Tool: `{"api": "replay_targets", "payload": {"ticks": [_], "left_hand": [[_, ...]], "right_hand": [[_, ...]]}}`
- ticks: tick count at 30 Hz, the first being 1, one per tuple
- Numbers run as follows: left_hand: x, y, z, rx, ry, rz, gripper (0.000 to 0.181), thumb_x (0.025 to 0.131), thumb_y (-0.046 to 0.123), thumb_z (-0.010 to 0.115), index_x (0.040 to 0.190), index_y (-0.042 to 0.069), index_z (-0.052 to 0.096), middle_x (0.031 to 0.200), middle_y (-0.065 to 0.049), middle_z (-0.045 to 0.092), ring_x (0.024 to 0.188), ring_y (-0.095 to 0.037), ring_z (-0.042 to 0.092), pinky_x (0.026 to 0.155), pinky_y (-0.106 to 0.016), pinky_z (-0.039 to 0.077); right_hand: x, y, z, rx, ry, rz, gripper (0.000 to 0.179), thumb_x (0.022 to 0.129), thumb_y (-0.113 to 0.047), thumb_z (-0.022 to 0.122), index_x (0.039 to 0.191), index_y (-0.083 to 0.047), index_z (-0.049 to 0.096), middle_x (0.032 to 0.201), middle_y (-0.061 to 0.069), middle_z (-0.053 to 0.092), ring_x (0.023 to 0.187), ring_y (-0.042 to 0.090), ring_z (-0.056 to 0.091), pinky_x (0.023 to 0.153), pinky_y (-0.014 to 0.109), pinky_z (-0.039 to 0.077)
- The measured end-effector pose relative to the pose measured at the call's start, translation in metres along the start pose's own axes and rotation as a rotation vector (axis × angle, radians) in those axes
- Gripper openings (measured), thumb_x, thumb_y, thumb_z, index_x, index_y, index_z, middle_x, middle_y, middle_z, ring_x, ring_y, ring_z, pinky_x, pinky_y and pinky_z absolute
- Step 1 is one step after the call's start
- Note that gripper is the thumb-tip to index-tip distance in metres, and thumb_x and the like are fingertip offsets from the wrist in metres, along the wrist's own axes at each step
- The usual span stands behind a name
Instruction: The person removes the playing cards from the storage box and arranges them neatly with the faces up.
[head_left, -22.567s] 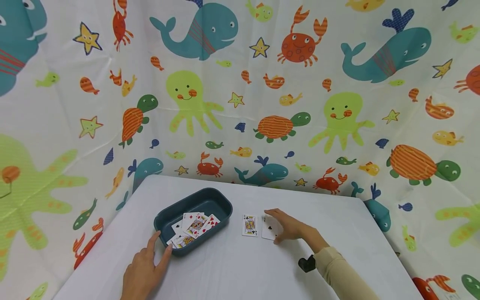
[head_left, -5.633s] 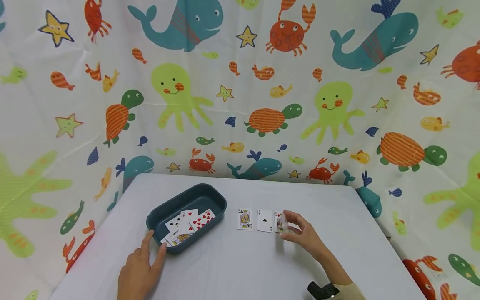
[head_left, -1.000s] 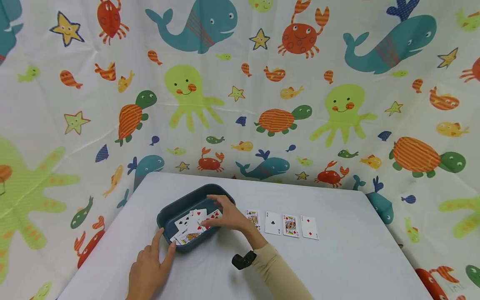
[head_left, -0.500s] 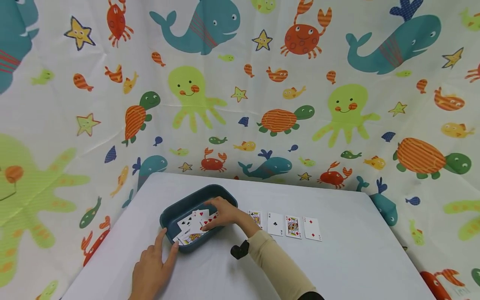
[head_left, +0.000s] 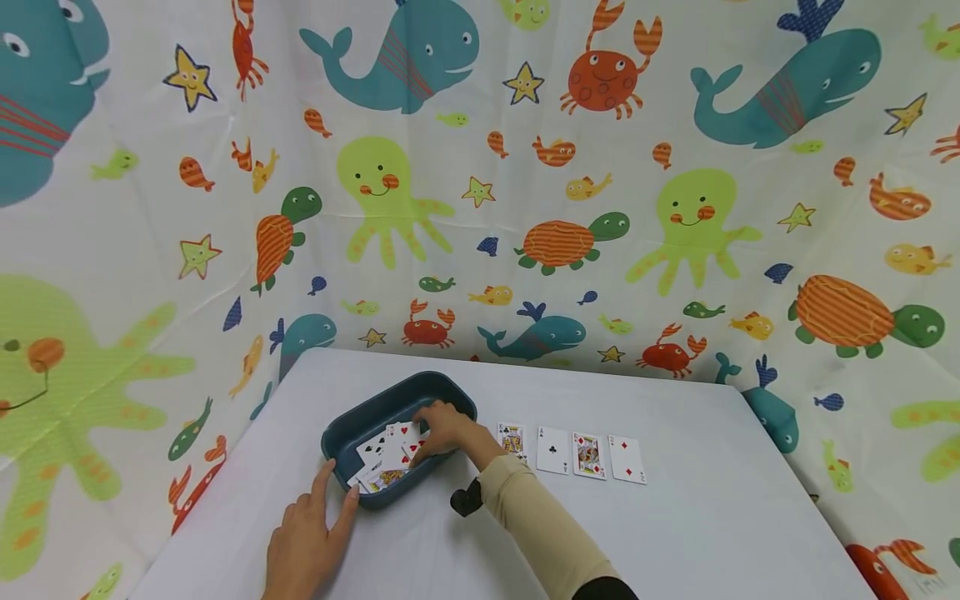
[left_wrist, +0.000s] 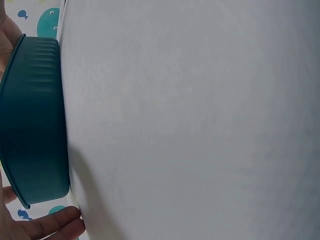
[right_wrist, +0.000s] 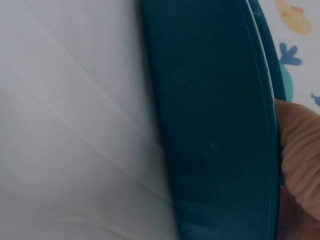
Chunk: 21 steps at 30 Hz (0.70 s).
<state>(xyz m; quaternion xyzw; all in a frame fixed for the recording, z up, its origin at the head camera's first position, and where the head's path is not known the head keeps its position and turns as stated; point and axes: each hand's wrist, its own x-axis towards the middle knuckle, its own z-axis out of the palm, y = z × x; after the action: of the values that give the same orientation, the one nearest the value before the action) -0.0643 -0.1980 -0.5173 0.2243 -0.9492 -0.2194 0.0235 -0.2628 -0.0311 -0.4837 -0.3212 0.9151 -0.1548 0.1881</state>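
Sea-creature curtain behind my white bench, hands at the tray.
Head view: my left hand touches the tray's near left end, thumb and forefinger spread wide; my right hand reaches over its right side to the loose cards inside, thumb and fingers curved, though I cannot tell whether they pinch one. Four cards lie in a row to the right. I expect cards to be light, slippery and bendable, best lifted by opposite edges. Left wrist view: the tray's outer wall, some fingers beside it. Right wrist view: the wall again, my right fingertips hidden.
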Motion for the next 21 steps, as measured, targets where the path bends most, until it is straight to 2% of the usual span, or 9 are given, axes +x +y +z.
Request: {"api": "replay_targets", "payload": {"ticks": [8, 15, 21], "left_hand": [[0.001, -0.0004, -0.0001, -0.001, -0.005, 0.003, 0.08, 0.1, 0.062, 0.049, 0.158, 0.011, 0.028, 0.117, -0.03, 0.062, 0.097, -0.039, 0.059, 0.086, -0.065, 0.05], [0.0013, -0.0014, -0.0005, 0.002, 0.017, 0.022, 0.076, 0.101, 0.058, 0.051, 0.157, 0.011, 0.03, 0.113, -0.029, 0.063, 0.095, -0.039, 0.06, 0.082, -0.063, 0.051], [0.001, -0.002, -0.0004, 0.001, 0.008, 0.019, 0.078, 0.1, 0.059, 0.051, 0.157, 0.011, 0.03, 0.113, -0.029, 0.063, 0.095, -0.039, 0.06, 0.083, -0.063, 0.052]], "right_hand": [[0.0046, -0.0074, 0.0014, -0.128, -0.004, 0.047, 0.063, 0.078, -0.041, 0.09, 0.133, -0.023, 0.066, 0.14, 0.005, 0.054, 0.128, 0.025, 0.05, 0.103, 0.048, 0.048], [0.0048, -0.0086, 0.0018, -0.118, -0.002, 0.04, 0.057, 0.08, -0.039, 0.089, 0.131, -0.024, 0.067, 0.14, 0.004, 0.055, 0.129, 0.024, 0.05, 0.105, 0.048, 0.047], [0.005, -0.0092, 0.0023, -0.097, -0.011, 0.033, 0.055, 0.08, -0.035, 0.089, 0.13, -0.023, 0.068, 0.138, 0.004, 0.055, 0.129, 0.024, 0.049, 0.105, 0.047, 0.047]]}}
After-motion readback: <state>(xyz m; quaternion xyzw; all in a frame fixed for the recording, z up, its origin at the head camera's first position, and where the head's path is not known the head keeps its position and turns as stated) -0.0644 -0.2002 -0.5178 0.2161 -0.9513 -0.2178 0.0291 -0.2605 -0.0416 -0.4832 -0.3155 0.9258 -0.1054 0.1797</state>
